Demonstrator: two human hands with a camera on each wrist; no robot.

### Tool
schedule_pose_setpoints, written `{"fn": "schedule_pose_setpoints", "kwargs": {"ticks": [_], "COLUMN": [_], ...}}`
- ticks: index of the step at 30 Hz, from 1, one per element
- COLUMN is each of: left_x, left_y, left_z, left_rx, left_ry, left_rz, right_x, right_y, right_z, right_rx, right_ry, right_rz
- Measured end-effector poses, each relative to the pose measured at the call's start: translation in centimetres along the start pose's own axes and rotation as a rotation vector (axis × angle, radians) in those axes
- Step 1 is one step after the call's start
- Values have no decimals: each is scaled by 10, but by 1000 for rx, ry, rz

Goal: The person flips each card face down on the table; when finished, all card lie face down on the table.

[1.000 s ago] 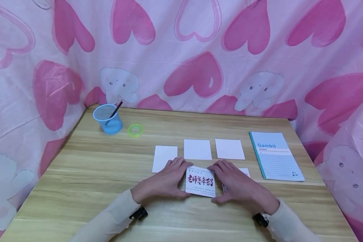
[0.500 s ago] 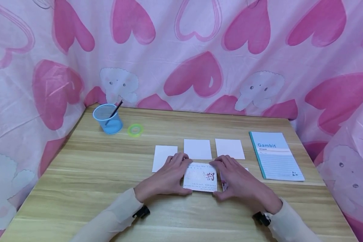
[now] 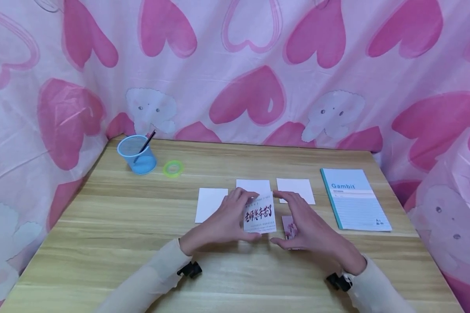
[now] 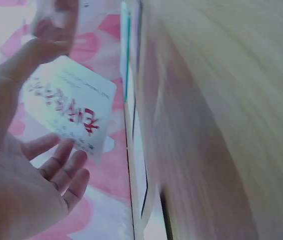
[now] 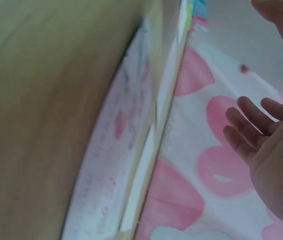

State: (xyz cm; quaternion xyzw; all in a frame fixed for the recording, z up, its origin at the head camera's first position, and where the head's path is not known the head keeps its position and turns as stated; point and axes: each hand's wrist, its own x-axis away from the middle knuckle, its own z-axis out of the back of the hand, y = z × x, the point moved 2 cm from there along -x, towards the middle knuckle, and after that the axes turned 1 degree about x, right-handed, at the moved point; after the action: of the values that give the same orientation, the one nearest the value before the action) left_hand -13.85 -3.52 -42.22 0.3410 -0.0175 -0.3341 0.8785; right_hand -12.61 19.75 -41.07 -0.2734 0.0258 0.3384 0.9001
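Observation:
My left hand (image 3: 232,221) pinches a white greeting card (image 3: 260,213) by its edges, thumb below and fingers above, raised over the table and tilted. Dark red Chinese lettering faces up on it; the left wrist view also has this lettered card (image 4: 74,97) between thumb and fingers. Just right of the card, my right hand (image 3: 313,228) is spread, its index fingertip close by the upper corner. In the right wrist view that hand (image 5: 276,150) has relaxed fingers and nothing in them. Below it lies a pink-printed card (image 3: 288,228) on the table, partly hidden.
Three blank white cards lie beyond the hands: a left one (image 3: 209,204), a partly covered middle one (image 3: 252,185) and a right one (image 3: 296,190). A Gambit notebook (image 3: 356,204) lies right. Back left are a tape roll (image 3: 173,168) and a blue pen cup (image 3: 142,163).
The lettered card has been turned about and lifted from near the table, shifting toward the back. The right hand has moved off its right edge; the left hand holds on.

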Motion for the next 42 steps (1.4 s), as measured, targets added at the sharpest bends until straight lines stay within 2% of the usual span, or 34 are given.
{"fn": "schedule_pose_setpoints", "kwargs": {"ticks": [3,6,13,18,22,25,29,34,38,42], "left_x": [0,-1,-1,-2,-2,-2,-5,-5,-2,5], "left_y": [3,7,11,12,12,13,17,20,17,5], "left_z": [2,1,-2,-3,-3,0,6,10,12,16], "left_rx": [157,234,246,258,269,265,245,135,80,95], "left_ry": [-8,-39,-41,-23,-22,-33,-24,6,18,7], "left_rz": [-15,-42,-37,-29,-18,-20,-55,-122,-152,-105], "right_x": [-1,-2,-4,-4,-4,-8,-14,-14,-13,-9], "right_y": [3,3,3,2,2,0,-2,-3,-1,7], "right_z": [-4,-9,-18,-22,-23,-22,-20,-19,-15,-10], "right_rx": [-42,-98,-233,-317,-334,-201,79,309,341,262], "right_ry": [-39,-77,-137,-142,-130,-110,-91,-103,-100,-89], "right_rz": [-16,-25,-35,-65,-103,-73,-11,44,49,4]}}
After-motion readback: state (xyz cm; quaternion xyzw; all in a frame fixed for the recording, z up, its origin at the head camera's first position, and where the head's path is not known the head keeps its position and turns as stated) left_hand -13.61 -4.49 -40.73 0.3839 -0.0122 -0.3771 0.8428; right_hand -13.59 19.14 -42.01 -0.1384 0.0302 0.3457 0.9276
